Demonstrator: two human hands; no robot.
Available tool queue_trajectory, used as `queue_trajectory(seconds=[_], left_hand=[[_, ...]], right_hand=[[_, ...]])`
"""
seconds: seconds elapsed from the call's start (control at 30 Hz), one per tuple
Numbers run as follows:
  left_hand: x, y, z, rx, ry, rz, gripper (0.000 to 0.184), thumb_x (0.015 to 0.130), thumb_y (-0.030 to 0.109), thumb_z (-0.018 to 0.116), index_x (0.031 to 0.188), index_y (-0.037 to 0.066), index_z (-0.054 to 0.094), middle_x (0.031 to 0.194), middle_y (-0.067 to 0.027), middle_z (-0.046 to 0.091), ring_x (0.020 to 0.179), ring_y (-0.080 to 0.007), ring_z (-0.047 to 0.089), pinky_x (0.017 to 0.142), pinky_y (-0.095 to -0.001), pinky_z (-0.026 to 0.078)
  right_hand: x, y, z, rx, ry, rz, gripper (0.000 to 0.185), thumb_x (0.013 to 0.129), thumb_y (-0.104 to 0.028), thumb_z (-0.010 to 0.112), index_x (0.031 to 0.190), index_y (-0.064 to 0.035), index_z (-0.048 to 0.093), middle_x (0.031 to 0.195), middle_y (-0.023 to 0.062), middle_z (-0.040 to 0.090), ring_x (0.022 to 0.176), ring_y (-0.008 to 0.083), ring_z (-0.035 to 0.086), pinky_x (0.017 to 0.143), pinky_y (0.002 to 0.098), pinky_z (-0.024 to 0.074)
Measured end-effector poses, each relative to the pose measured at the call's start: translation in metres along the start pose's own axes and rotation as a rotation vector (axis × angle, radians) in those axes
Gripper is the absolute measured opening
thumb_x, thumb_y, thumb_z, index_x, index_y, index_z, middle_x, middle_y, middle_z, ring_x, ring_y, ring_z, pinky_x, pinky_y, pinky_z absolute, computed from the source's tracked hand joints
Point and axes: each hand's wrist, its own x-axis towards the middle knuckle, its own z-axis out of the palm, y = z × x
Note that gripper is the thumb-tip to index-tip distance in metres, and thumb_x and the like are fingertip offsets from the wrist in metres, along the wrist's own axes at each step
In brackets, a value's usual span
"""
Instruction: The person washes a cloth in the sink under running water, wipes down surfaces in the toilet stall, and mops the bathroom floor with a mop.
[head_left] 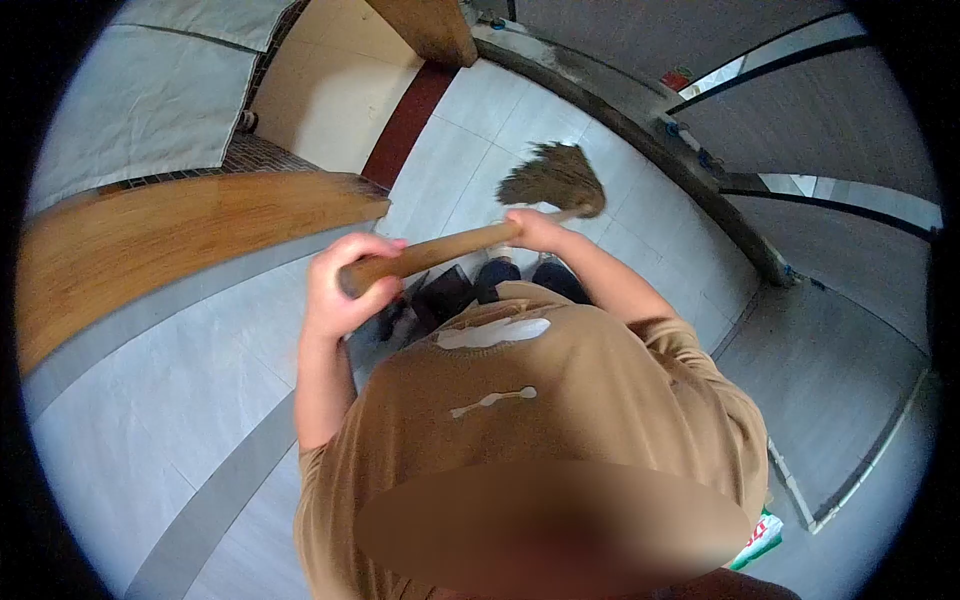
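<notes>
A broom with a thick wooden handle (450, 247) and a brown, fan-shaped bristle head (555, 182) slants across in front of my body. My left hand (345, 285) is wrapped round the top end of the handle. Lower down, nearer the bristles, my right hand (535, 230) grips the same handle. The bristles rest on the pale tiled floor (490, 100) ahead of my feet, with their tips toward the left.
Dark objects (440, 295), kind unclear, lie by my feet. A wooden door edge (200, 225) stands at left, beside a dark red threshold strip (412, 125). Grey partitions (830, 110) on a raised ledge (640, 125) run along the right. A green packet (762, 540) sits at lower right.
</notes>
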Motion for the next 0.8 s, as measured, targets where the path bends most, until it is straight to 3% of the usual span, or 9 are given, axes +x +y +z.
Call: queue_trajectory(seconds=[0.13,0.27,0.37,0.43,0.53,0.63,0.8], left_hand=[[0.040,-0.019,0.069,-0.026,-0.238,0.015,0.031,0.065,0.014,0.071,0.093,0.006,0.061,0.094,-0.0078,0.063,0.085,-0.0200,0.059,0.078,-0.0294,0.046],[0.066,-0.035,0.148,-0.115,-0.287,0.059,0.036,0.068,0.021,0.070,0.100,0.006,0.060,0.091,-0.0090,0.063,0.083,-0.0199,0.060,0.077,-0.0285,0.046],[0.072,-0.029,0.171,-0.213,-0.392,-0.169,0.036,0.070,0.023,0.069,0.100,0.005,0.060,0.089,-0.0094,0.063,0.082,-0.0170,0.059,0.076,-0.0273,0.045],[0.078,-0.024,0.166,-0.203,-0.421,-0.185,0.033,0.072,0.016,0.067,0.102,0.004,0.059,0.093,-0.0072,0.062,0.087,-0.0140,0.057,0.078,-0.0254,0.044],[0.082,-0.008,0.137,-0.280,-0.353,-0.252,0.033,0.069,0.020,0.071,0.096,0.006,0.061,0.086,-0.0084,0.064,0.078,-0.0153,0.060,0.072,-0.0257,0.047],[0.074,0.007,0.097,-0.012,-0.177,0.064,0.032,0.067,0.017,0.072,0.095,0.006,0.062,0.088,-0.0083,0.064,0.078,-0.0160,0.062,0.071,-0.0254,0.047],[0.034,0.050,0.047,0.019,-0.068,0.023,0.033,0.063,0.015,0.074,0.092,0.006,0.062,0.093,-0.0065,0.064,0.080,-0.0193,0.062,0.070,-0.0273,0.048]], right_hand=[[-0.079,0.074,0.002,-0.019,0.198,0.214,0.033,0.062,-0.020,0.073,0.079,-0.0047,0.051,0.077,0.0150,0.056,0.077,0.0340,0.054,0.066,0.0406,0.0432],[-0.147,0.132,0.013,-0.024,0.386,0.530,0.035,0.059,-0.020,0.075,0.082,-0.0045,0.052,0.077,0.0152,0.057,0.075,0.0337,0.055,0.067,0.0400,0.0439],[-0.166,0.139,0.019,-0.065,0.457,0.674,0.032,0.060,-0.018,0.073,0.082,-0.0045,0.055,0.081,0.0163,0.059,0.079,0.0341,0.056,0.070,0.0397,0.0445],[-0.160,0.118,0.007,0.026,0.414,0.757,0.026,0.061,-0.015,0.070,0.080,-0.0041,0.056,0.084,0.0178,0.059,0.083,0.0350,0.056,0.073,0.0404,0.0447],[-0.131,0.104,0.002,-0.062,0.470,0.594,0.021,0.062,-0.014,0.068,0.078,-0.0051,0.058,0.080,0.0167,0.060,0.084,0.0353,0.055,0.073,0.0405,0.0443],[-0.090,0.080,-0.003,-0.001,0.605,0.363,0.017,0.063,-0.015,0.066,0.075,-0.0055,0.058,0.076,0.0158,0.059,0.082,0.0348,0.054,0.072,0.0399,0.0439],[-0.024,0.029,-0.013,0.126,0.621,-0.038,0.009,0.065,-0.005,0.060,0.074,-0.0058,0.059,0.078,0.0140,0.059,0.080,0.0335,0.053,0.074,0.0393,0.0430]])
